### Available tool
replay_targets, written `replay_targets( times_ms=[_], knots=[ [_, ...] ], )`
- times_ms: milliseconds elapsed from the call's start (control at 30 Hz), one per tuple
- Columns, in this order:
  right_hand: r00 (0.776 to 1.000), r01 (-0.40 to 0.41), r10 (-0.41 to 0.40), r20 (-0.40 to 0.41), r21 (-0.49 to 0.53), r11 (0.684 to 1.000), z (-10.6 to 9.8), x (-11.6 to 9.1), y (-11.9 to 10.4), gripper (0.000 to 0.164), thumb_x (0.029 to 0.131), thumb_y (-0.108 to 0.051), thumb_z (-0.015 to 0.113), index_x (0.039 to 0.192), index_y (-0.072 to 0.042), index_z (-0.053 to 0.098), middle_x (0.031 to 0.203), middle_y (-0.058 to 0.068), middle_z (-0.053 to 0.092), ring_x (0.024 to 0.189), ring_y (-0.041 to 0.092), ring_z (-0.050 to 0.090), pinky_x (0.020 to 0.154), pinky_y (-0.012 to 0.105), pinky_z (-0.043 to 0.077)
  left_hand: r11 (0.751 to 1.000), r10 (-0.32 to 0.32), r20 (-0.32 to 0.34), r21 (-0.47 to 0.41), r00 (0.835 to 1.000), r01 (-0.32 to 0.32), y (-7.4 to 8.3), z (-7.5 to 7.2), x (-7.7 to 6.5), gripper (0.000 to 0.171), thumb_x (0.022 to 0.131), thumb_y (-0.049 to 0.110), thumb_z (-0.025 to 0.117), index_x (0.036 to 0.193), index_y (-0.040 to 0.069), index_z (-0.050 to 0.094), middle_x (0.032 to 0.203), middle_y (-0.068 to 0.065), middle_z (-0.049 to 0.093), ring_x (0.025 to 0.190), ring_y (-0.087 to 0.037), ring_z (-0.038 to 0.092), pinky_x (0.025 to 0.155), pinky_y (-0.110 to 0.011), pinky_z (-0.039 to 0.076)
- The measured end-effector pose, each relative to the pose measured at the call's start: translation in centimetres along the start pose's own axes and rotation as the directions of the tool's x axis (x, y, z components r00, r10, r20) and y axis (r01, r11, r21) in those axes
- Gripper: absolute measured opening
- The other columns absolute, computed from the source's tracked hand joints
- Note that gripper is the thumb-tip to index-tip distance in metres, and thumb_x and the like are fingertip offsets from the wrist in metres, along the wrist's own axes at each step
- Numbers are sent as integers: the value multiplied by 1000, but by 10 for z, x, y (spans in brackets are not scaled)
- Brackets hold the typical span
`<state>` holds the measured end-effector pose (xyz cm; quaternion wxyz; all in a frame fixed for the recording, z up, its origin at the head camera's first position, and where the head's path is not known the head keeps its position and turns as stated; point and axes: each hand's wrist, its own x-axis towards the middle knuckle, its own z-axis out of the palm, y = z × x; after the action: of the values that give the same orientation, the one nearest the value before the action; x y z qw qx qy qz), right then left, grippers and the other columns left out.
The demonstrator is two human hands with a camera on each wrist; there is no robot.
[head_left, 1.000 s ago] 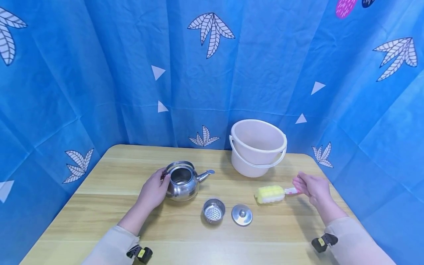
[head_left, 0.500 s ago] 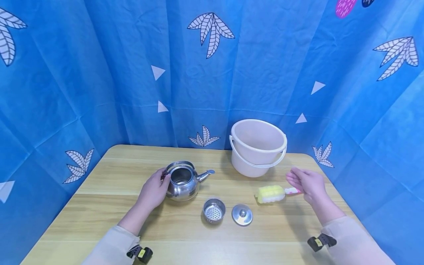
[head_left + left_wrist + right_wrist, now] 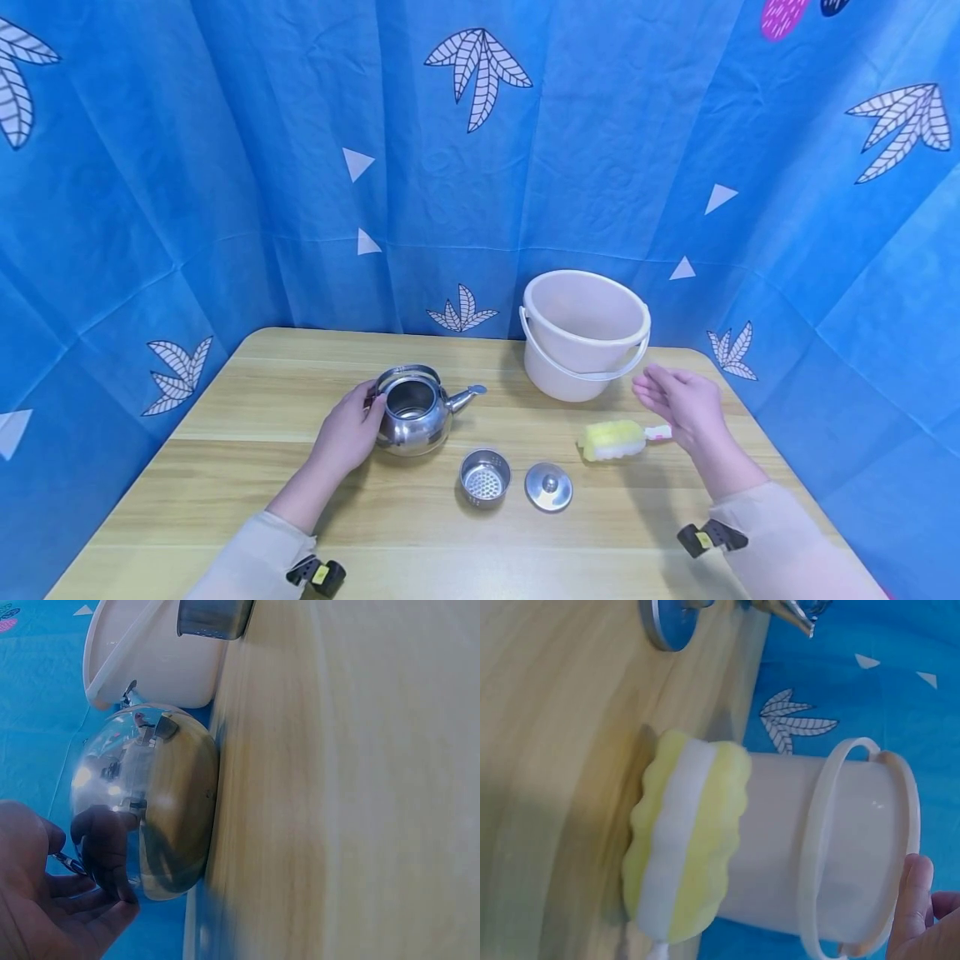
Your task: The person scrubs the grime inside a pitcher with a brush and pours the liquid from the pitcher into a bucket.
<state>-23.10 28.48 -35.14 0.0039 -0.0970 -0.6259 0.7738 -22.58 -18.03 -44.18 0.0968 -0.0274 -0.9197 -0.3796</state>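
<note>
In the head view a shiny steel kettle (image 3: pixel 415 422) stands lidless on the table, its spout pointing right. My left hand (image 3: pixel 352 427) holds it at the left side; in the left wrist view the thumb and fingers of that hand (image 3: pixel 56 892) are around a small metal part of the kettle (image 3: pixel 176 802), likely the handle's base. My right hand (image 3: pixel 690 408) is in the air, with nothing in it, over the handle end of a yellow-and-white sponge brush (image 3: pixel 613 440). This brush lies on the table; the right hand partly hides its pink-and-white handle.
A white bucket (image 3: pixel 558 375) with a bail handle stands at the back right, behind the brush. A perforated steel strainer cup (image 3: pixel 484 479) and a round kettle lid (image 3: pixel 548 487) lie in front of the kettle. A blue curtain (image 3: pixel 315 183) surrounds the wooden table (image 3: pixel 247 467).
My right hand has let go of the brush's handle, risen off it and moved up and left toward the bucket. The left hand and kettle stay where they were.
</note>
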Motion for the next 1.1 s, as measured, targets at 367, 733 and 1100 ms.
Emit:
replay_targets(
  times_ms=[367,733,1100],
  knots=[
    [1000,29,-29,1,18,999,24,-1,-7,12,97,-17,67,89,-9,72,80,6,75,75,14,75,78,28,60,1000,9,-6,-10,1000,-9,-1,1,0,52,107,30,44,144,-7,44,139,-29,54,128,-45,51,108,-59,40],
    [998,53,-53,21,8,999,47,-1,-6,16,98,-13,66,105,1,70,80,5,76,76,14,75,76,28,60,1000,8,-1,-11,1000,-8,0,0,-1,52,107,29,44,145,-7,44,139,-29,53,129,-45,51,109,-59,39],
    [993,85,-87,80,22,996,73,3,-5,11,98,-11,64,94,-2,70,77,6,75,72,14,75,73,28,61,1000,5,2,-8,1000,-5,2,-1,0,51,108,28,44,145,-7,43,139,-29,53,129,-45,51,110,-58,39]
  ],
)
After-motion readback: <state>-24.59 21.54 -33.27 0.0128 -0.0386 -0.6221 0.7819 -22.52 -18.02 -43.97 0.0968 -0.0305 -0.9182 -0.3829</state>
